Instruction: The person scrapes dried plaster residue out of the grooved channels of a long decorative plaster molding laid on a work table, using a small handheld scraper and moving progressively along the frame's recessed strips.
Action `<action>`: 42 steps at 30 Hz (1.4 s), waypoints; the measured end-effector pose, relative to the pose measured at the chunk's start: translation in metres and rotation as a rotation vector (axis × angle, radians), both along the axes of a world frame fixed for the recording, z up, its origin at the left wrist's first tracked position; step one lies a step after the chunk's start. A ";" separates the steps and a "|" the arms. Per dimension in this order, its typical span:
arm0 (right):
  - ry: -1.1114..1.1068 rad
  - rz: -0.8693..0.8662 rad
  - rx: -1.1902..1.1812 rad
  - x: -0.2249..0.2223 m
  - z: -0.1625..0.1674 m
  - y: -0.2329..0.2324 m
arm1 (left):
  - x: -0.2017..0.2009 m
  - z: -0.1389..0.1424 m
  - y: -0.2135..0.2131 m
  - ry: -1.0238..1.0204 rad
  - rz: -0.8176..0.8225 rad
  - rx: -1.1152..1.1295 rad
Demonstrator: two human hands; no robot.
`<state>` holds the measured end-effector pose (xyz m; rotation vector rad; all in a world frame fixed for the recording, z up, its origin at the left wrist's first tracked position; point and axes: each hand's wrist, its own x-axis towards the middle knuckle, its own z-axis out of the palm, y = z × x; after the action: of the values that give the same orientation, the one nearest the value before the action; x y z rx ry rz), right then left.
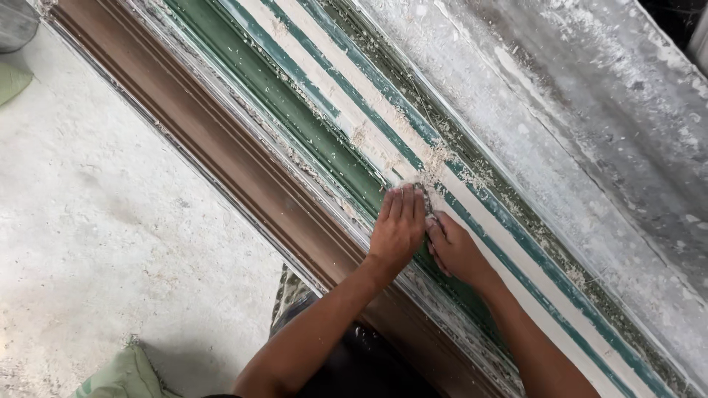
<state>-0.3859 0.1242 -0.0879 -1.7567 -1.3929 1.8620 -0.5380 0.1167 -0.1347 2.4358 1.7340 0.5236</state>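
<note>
Dusty concrete floor (pixel 110 221), ribbed green moulding (pixel 310 125) under flat open left hand (pixel 397 228); right hand (pixel 453 250) grip unclear amid sawdust (pixel 435 158).

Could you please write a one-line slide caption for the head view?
Left hand and right hand press together on green-and-cream striped moulding littered with shavings.

Hidden under the two hands, and cut by the edges

The left hand (pixel 398 228) lies flat over the sawdust heap (pixel 435 158), and the right hand (pixel 451 249) tucks beside it, so whether either grips anything cannot be told. The striped mouldings (pixel 324 110) run out of frame at both ends. A green sack (pixel 122 376) is cropped at the bottom edge.
</note>
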 end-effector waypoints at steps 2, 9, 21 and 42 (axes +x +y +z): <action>0.000 0.018 0.069 -0.004 0.001 0.005 | -0.001 -0.001 0.004 0.050 0.030 0.015; -0.061 0.019 0.050 -0.011 -0.005 0.013 | -0.005 0.001 0.015 0.010 0.043 0.028; -0.153 0.053 0.116 -0.023 -0.008 0.031 | -0.021 0.011 0.034 -0.065 0.070 0.055; -0.165 0.140 0.261 -0.060 -0.017 0.073 | -0.049 -0.003 0.061 -0.117 0.157 0.078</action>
<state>-0.4462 0.1976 -0.1051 -1.7518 -1.7720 1.5394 -0.5870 0.1776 -0.1378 2.2780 1.8990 0.7481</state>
